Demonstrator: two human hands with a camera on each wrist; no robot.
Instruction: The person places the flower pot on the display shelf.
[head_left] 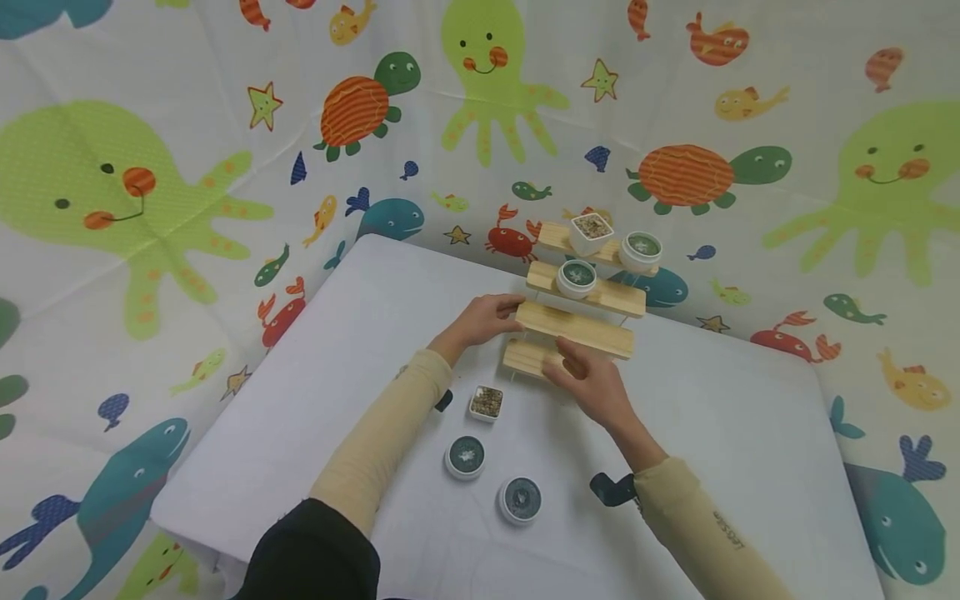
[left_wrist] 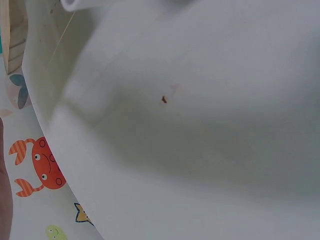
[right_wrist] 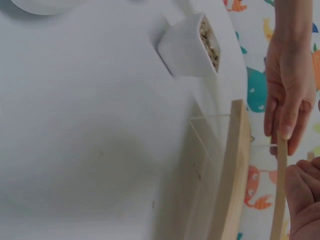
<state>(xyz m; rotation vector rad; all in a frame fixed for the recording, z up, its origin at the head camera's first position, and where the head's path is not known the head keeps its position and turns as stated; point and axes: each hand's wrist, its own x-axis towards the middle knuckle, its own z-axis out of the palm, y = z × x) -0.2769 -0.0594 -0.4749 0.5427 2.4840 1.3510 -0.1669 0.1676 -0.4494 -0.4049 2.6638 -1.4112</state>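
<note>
A tiered stand with several light wooden boards and thin clear supports stands toward the back of the table. My left hand (head_left: 487, 319) pinches the left end of its second board from the bottom (head_left: 573, 329), thumb against the edge in the right wrist view. At that board's front edge is my right hand (head_left: 592, 383), fingers loosely bent, fingertips right at the wood. Below it, the lowest board (head_left: 525, 357) is partly hidden behind the right hand. Two round white pots (head_left: 577, 278) (head_left: 640, 252) and a square white pot (head_left: 591, 233) with a grainy top sit on the upper boards.
On the white table (head_left: 315, 400), in front of the stand, are a small square pot (head_left: 487, 403) with grainy filling and two round pots with dark tops (head_left: 465, 457) (head_left: 521, 500). A curtain with sea animals (head_left: 510, 183) hangs close behind the table.
</note>
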